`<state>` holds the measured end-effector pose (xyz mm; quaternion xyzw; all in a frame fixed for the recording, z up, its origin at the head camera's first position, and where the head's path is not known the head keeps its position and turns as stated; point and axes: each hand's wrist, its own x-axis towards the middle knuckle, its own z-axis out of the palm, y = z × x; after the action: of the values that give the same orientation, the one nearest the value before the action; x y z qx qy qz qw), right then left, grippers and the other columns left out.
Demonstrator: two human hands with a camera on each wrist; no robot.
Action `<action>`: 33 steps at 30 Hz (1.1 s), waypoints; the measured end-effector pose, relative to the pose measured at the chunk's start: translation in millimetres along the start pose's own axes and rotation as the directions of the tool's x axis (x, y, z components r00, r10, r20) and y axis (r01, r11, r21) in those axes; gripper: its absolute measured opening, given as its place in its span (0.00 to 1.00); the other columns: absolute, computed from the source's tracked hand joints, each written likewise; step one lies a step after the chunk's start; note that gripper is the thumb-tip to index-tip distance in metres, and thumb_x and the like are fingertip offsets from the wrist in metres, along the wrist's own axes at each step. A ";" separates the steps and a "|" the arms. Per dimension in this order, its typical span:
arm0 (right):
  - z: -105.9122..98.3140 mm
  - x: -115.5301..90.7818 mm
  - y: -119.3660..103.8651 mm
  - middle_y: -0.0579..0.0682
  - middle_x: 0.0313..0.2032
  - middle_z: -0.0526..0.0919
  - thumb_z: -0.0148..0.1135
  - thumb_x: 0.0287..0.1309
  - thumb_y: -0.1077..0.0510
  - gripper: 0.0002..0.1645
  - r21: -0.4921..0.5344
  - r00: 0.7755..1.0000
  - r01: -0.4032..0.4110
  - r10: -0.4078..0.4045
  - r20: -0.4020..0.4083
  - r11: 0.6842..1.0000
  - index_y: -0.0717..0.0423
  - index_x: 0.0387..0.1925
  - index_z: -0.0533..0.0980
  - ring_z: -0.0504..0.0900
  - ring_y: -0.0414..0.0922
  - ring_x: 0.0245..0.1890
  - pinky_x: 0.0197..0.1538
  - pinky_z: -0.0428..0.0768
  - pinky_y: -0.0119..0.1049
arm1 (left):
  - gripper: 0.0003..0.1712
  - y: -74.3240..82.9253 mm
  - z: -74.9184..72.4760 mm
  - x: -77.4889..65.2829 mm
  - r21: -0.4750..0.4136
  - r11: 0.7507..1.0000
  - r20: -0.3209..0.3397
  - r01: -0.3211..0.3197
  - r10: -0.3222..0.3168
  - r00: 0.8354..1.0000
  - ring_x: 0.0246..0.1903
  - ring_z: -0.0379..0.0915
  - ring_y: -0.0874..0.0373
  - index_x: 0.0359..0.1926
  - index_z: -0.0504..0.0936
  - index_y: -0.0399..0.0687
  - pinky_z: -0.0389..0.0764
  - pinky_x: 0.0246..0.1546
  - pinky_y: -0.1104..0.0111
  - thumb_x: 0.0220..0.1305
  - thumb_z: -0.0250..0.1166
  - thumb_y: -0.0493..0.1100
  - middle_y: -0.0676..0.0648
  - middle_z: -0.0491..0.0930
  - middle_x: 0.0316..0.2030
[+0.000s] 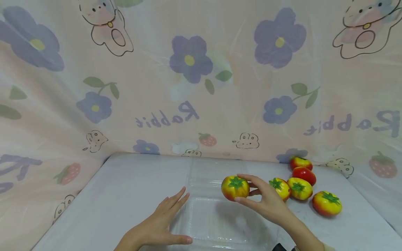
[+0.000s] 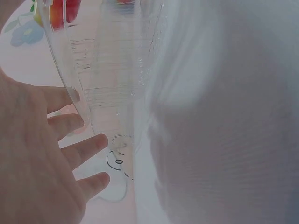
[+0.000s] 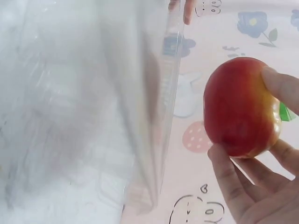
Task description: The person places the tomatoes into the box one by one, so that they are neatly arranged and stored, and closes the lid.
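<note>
My right hand (image 1: pixel 269 202) pinched the fruit (image 1: pixel 233 190) above the box (image 1: pixel 205 221), my left hand (image 1: pixel 158 225) beside it, fingers apart; lowering gently seemed wise.

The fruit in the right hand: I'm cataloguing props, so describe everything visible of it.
The fruit is squat, rounded, glossy and plastic-looking, with a green leafy cap. Its cap side is mostly yellow-orange, its underside red. The right hand pinches it in midair between thumb and fingers, cap facing the head camera, near the clear box.
</note>
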<state>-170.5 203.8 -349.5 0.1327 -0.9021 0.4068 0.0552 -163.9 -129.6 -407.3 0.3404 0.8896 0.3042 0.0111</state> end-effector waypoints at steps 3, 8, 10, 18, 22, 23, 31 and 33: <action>3.4 3.5 -2.4 0.48 0.57 0.77 0.72 0.49 0.42 0.36 0.005 1.000 0.007 -0.007 0.020 1.000 0.44 0.60 0.72 0.78 0.44 0.47 0.44 0.80 0.24 | 0.62 0.5 -0.9 0.2 0.005 1.000 0.003 0.004 -0.004 1.000 0.72 0.44 0.38 0.76 0.48 0.55 0.45 0.67 0.36 0.47 0.64 0.75 0.53 0.38 0.76; 4.9 6.5 -6.6 0.48 0.57 0.77 0.72 0.48 0.41 0.37 -0.013 0.999 0.000 0.000 0.047 1.000 0.45 0.60 0.71 0.78 0.44 0.48 0.44 0.78 0.22 | 0.61 2.0 -2.9 -0.2 -0.006 1.000 0.012 0.012 -0.012 1.000 0.71 0.44 0.35 0.76 0.47 0.57 0.45 0.66 0.35 0.48 0.65 0.74 0.53 0.38 0.77; 4.4 7.4 -7.7 0.48 0.57 0.77 0.72 0.48 0.42 0.37 -0.021 0.999 0.009 -0.008 0.052 1.000 0.45 0.60 0.71 0.78 0.44 0.48 0.44 0.78 0.23 | 0.61 2.1 -3.4 -0.2 -0.010 1.000 0.013 0.014 -0.014 1.000 0.71 0.44 0.32 0.76 0.47 0.58 0.46 0.65 0.34 0.48 0.65 0.73 0.53 0.38 0.77; 4.1 15.5 -12.4 0.48 0.55 0.79 0.72 0.49 0.42 0.37 -0.035 0.995 0.071 -0.069 0.067 0.997 0.46 0.60 0.72 0.79 0.43 0.45 0.44 0.79 0.23 | 0.61 0.8 -2.9 -0.3 -0.019 1.000 0.011 0.025 -0.025 1.000 0.70 0.45 0.32 0.76 0.47 0.61 0.47 0.65 0.33 0.48 0.65 0.73 0.54 0.39 0.76; 6.6 21.2 -16.7 0.47 0.55 0.78 0.71 0.49 0.41 0.36 -0.029 0.991 0.084 -0.081 0.106 0.996 0.45 0.59 0.71 0.79 0.42 0.44 0.45 0.81 0.26 | 0.61 0.3 -2.0 0.4 -0.030 0.999 0.024 0.045 -0.044 0.999 0.70 0.45 0.33 0.76 0.47 0.61 0.46 0.66 0.34 0.47 0.66 0.74 0.54 0.38 0.76; 7.5 22.7 -17.6 0.47 0.55 0.78 0.71 0.49 0.41 0.36 -0.027 0.989 0.086 -0.082 0.119 0.996 0.44 0.59 0.71 0.79 0.42 0.44 0.45 0.81 0.27 | 0.61 0.3 -1.9 0.5 -0.034 0.998 0.031 0.054 -0.053 0.998 0.71 0.44 0.33 0.76 0.47 0.62 0.46 0.66 0.34 0.47 0.66 0.74 0.54 0.38 0.76; 15.6 34.3 -20.8 0.50 0.53 0.80 0.70 0.52 0.46 0.31 0.063 0.952 0.177 -0.187 0.241 0.982 0.52 0.56 0.73 0.80 0.46 0.45 0.43 0.82 0.29 | 0.61 1.9 -2.0 1.9 -0.040 0.996 0.050 0.073 -0.071 0.996 0.70 0.44 0.31 0.76 0.47 0.62 0.47 0.65 0.33 0.47 0.65 0.74 0.55 0.37 0.77; 18.2 36.7 -21.2 0.50 0.52 0.80 0.70 0.52 0.47 0.31 0.082 0.945 0.176 -0.192 0.265 0.981 0.52 0.56 0.73 0.80 0.45 0.44 0.43 0.82 0.29 | 0.61 2.3 -2.0 2.0 -0.040 0.996 0.052 0.076 -0.074 0.996 0.70 0.43 0.31 0.76 0.47 0.62 0.47 0.65 0.33 0.47 0.65 0.74 0.55 0.37 0.77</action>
<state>-199.4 169.6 -338.6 0.2724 -0.8727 0.4036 -0.0352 -164.5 -128.2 -404.0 0.3140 0.8946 0.3137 0.0521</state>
